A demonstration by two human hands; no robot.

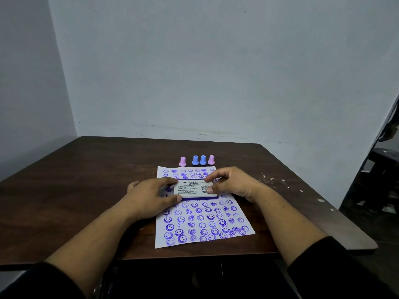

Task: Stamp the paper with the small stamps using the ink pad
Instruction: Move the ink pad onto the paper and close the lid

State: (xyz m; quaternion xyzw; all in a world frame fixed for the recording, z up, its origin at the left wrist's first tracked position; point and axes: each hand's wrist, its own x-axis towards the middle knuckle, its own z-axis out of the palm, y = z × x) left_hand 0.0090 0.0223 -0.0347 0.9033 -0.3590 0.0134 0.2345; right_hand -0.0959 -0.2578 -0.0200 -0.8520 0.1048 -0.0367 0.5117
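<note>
A white sheet of paper (200, 221) lies on the table, covered with several purple smiley and flower prints. On its upper half rests the ink pad (192, 188), a flat box with a white label and a blue base, its lid down. My left hand (151, 195) grips the pad's left end with thumb and fingers. My right hand (231, 183) pinches its right end. Behind the paper, several small stamps stand in a row: a pink stamp (182, 161), two blue stamps (195, 160) (203, 159) and another pink stamp (211, 160).
The dark wooden table (86, 180) stands in a corner against pale walls. White specks (272, 180) dot its right side. Dark furniture (382, 169) stands to the right beyond the table edge.
</note>
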